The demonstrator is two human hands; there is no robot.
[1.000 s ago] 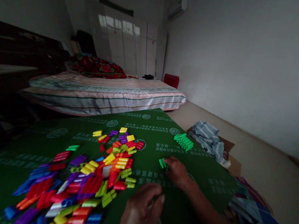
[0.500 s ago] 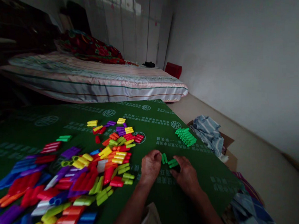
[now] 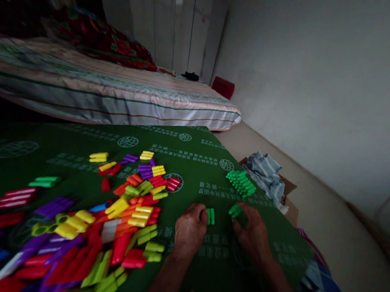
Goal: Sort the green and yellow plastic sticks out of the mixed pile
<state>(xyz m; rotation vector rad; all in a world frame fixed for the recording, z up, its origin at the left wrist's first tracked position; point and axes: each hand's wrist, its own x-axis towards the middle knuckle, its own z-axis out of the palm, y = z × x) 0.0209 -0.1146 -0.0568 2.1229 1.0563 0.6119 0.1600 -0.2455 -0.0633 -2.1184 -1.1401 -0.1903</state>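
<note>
My left hand is closed, its thumb and fingertips at a small green plastic tube piece made of joined tubes. My right hand has its thumb and fingers around another green tube piece, a little above the green board. The two pieces are apart. Beyond my right hand lies a neat stack of green tube pieces. To the left spreads a loose heap of similar pieces, among them a yellow piece, a red piece and a purple piece.
The green printed board forms the work surface. Past its far edge stands a bed with a striped sheet and a red flowered blanket. On the right, a grey-blue cloth lies on a cardboard box, near the wall.
My right hand has moved slightly right and away with its green piece, widening the gap to the left hand's piece. The camera view has shifted, with the heap now further left.
</note>
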